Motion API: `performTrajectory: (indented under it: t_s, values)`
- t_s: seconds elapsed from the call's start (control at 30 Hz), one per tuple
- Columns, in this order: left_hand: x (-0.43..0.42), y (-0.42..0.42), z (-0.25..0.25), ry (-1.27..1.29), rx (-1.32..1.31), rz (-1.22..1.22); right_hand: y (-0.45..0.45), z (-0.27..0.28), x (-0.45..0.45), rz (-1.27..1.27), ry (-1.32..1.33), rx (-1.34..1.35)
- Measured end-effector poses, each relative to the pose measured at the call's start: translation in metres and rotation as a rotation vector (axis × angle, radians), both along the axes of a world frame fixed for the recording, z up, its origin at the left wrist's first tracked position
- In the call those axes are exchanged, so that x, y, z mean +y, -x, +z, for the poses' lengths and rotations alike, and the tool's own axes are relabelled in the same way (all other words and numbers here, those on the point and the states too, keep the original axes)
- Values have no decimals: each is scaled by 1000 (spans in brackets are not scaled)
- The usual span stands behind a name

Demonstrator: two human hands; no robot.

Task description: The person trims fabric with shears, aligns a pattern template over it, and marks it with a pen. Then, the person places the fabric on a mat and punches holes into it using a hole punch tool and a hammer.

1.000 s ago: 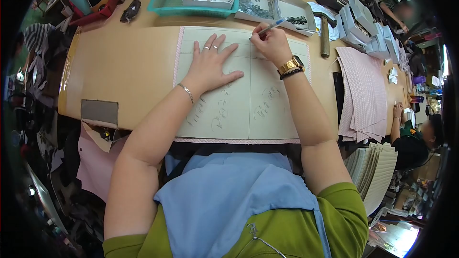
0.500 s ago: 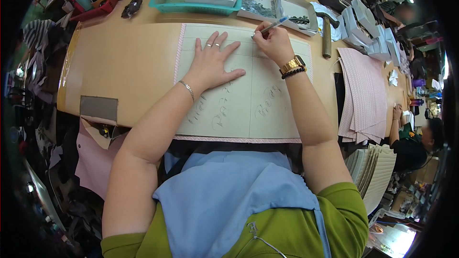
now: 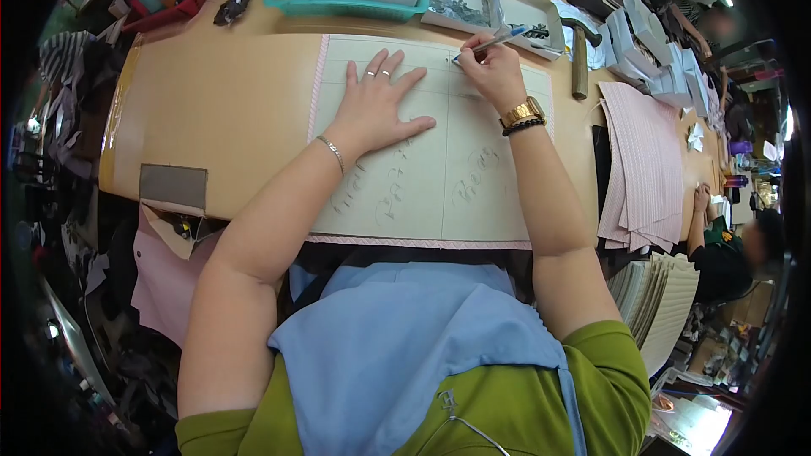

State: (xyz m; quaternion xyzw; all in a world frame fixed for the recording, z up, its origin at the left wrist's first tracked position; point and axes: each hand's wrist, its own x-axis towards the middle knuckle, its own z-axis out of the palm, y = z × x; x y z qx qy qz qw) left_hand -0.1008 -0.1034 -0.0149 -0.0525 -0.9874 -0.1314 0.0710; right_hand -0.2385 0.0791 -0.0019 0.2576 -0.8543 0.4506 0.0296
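A pale card sheet [image 3: 405,194] with ruled lines and handwriting lies in front of me. Under it, a pink patterned sheet [image 3: 316,89] shows along the edges. My left hand [image 3: 378,105] rests flat on the card, fingers spread, holding nothing. Near the card's upper middle, my right hand [image 3: 497,78] grips a pen [image 3: 505,39] with a blue end. Its tip is at or very close to the card, by the vertical ruled line; whether it touches I cannot tell.
Beyond the card stand a teal basket [image 3: 296,7] with a box of small pale pieces and open trays [image 3: 460,2] of small parts. A hammer [image 3: 579,63] and stacked pink sheets [image 3: 639,165] lie to the right. Another person [image 3: 722,245] sits at far right.
My right hand and the pen have shifted slightly to the right along the card. My left hand stays flat in the same place on it.
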Motion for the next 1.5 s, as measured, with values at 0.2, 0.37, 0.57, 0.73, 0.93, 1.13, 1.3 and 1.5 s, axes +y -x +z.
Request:
performTrajectory:
  t_s: [0.2, 0.37, 0.57, 0.73, 0.93, 1.13, 1.3, 1.5]
  values:
    - [0, 0, -1, -6, 16, -5, -3, 5, -2, 27, -97, 9]
    - [-1, 0, -3, 2, 45, 0, -1, -2, -4, -5, -48, 117]
    - [-2, 1, -7, 27, 83, 1, 5, -12, -1, 19, -30, 86]
    - [-2, 0, -13, 36, 100, -4, 1, -8, 0, 10, -82, 52]
    - [-2, 2, -4, 17, 64, -10, -4, -3, -2, -33, -72, 90]
    - [0, 2, 1, 13, 2, -3, -7, -9, 21, -19, 150, 20]
    - [1, 2, -1, 21, -14, 2, -30, -11, 46, -3, -273, 219]
    - [1, 3, 0, 31, -25, 13, -22, -20, 48, 20, -347, 260]
